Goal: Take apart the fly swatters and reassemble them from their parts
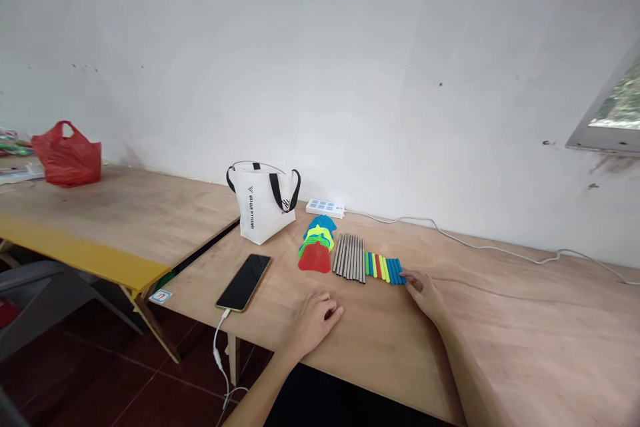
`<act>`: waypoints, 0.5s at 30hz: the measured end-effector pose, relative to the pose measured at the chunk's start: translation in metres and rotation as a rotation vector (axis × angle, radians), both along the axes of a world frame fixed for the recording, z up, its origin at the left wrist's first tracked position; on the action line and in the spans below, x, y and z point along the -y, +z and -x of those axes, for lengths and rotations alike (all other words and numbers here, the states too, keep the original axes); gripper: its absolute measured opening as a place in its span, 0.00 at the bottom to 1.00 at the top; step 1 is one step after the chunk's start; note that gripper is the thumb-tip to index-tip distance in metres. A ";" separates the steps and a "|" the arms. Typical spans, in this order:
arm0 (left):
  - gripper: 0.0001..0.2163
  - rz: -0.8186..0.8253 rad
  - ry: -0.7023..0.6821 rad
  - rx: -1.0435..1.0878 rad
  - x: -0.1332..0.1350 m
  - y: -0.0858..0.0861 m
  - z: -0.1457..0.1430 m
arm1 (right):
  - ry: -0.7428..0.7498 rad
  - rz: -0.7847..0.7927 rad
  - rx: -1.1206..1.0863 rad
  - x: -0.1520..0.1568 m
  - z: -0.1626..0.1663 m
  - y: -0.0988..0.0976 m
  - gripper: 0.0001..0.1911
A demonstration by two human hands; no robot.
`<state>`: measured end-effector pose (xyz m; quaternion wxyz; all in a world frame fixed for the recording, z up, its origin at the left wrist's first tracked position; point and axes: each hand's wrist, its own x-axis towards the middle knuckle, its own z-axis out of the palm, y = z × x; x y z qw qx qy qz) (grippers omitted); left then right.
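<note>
My right hand (424, 293) has its thumb and fingertips at the rightmost blue plastic handle (401, 272), the end of a row of short blue, green, red and yellow handles. Left of that row lie several slim metal rods (349, 257), side by side. Beyond them is a fanned stack of mesh fly swatter heads: a red head (315, 258) in front, with green, yellow and blue ones behind. My left hand (315, 321) rests on the tabletop in front of the rods, holding nothing, its fingers loosely curled and the thumb apart.
A phone (245, 282) with a white charging cable (216, 347) lies near the left edge. A white bag (263, 207) with black straps stands behind it. A white power strip (325, 207) sits by the wall. On the adjoining table (150, 207) is a red plastic bag (70, 157).
</note>
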<state>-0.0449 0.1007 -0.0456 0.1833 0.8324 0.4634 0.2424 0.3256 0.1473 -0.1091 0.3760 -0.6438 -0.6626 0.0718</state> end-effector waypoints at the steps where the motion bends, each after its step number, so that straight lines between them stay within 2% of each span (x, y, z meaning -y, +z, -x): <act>1: 0.19 -0.004 -0.002 0.001 0.000 0.000 0.000 | 0.001 -0.002 0.003 0.000 0.000 0.000 0.20; 5: 0.18 -0.012 -0.007 0.001 -0.001 -0.001 0.000 | -0.003 -0.003 0.017 0.000 0.001 0.001 0.20; 9: 0.18 -0.015 -0.013 0.004 -0.001 -0.002 0.000 | -0.024 -0.001 0.033 0.003 0.003 0.002 0.24; 15: 0.18 -0.008 -0.009 0.009 0.001 0.001 0.000 | -0.160 0.024 0.070 0.018 0.010 0.002 0.29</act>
